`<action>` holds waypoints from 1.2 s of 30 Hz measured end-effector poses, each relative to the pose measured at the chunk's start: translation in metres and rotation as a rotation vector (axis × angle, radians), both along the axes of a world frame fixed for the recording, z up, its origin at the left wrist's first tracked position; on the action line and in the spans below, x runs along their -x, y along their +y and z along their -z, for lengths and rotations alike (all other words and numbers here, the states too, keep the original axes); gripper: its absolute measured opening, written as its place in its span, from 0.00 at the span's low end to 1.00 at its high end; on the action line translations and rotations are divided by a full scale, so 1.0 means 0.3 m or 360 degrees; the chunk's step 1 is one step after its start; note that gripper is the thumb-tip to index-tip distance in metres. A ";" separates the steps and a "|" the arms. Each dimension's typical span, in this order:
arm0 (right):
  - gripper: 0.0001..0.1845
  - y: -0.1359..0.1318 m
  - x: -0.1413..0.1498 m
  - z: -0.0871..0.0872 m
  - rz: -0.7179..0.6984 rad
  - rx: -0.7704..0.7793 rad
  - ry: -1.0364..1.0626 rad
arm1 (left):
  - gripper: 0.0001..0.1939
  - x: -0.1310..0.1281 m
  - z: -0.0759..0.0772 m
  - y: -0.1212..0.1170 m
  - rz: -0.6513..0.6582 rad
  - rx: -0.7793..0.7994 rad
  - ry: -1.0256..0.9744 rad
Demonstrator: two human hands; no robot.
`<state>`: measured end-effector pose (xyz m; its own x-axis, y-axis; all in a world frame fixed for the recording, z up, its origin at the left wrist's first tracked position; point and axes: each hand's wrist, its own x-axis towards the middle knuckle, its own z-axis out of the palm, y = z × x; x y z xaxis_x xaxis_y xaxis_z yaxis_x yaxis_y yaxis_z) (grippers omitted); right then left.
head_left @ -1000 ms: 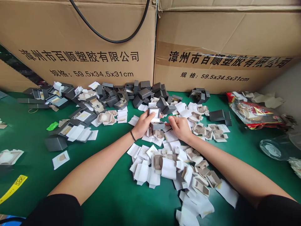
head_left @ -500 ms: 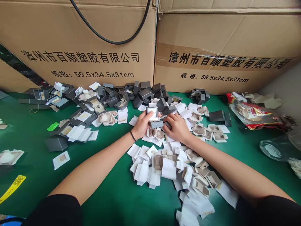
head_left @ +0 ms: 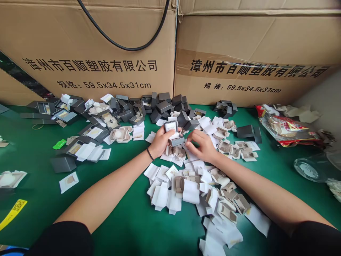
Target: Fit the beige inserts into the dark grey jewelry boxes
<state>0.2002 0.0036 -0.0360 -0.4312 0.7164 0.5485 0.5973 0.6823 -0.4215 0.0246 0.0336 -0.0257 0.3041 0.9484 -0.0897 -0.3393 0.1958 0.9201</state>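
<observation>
My left hand [head_left: 160, 142] is closed around a small dark hinged jewelry box [head_left: 176, 141], its lid raised and tilted back. The lid's white lining with small print faces me, and my left thumb lies over the white insert. Just right of the box, my right hand [head_left: 202, 145] has its fingers curled, thumb and index close together; whether anything tiny is between them I cannot make out. Under and in front of both hands lie folded white card inserts [head_left: 191, 190] with grey-brown undersides.
More dark boxes [head_left: 163, 106] are heaped along two large cardboard cartons [head_left: 106, 32]. A black cable [head_left: 128, 48] hangs in front. On the green table [head_left: 119, 213] at right are a red-and-clear food packet [head_left: 287, 126] and a clear plastic container [head_left: 309, 169]; a yellow strip [head_left: 13, 215] lies left.
My right hand moved in against the box with fingers bent over, then drew slightly back to the right. The box has tilted a little in my left hand.
</observation>
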 end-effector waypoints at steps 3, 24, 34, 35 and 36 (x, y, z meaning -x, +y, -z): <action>0.13 -0.010 0.003 -0.016 -0.0420 -0.0004 -0.0140 | 0.12 0.001 -0.007 0.000 -0.0060 0.0051 -0.0085; 0.15 -0.002 0.013 0.003 -0.0057 0.0204 0.0167 | 0.13 0.048 0.001 0.037 0.0114 0.0420 -0.0553; 0.12 0.001 0.008 -0.013 0.0636 0.0495 0.0533 | 0.15 0.043 -0.012 0.015 0.0411 0.0178 -0.0136; 0.12 0.002 0.009 -0.014 0.0648 0.0506 0.0541 | 0.16 0.041 -0.012 0.012 0.0445 0.0167 -0.0074; 0.11 0.003 0.010 -0.016 0.0658 0.0509 0.0546 | 0.17 0.039 -0.012 0.010 0.0471 0.0159 -0.0023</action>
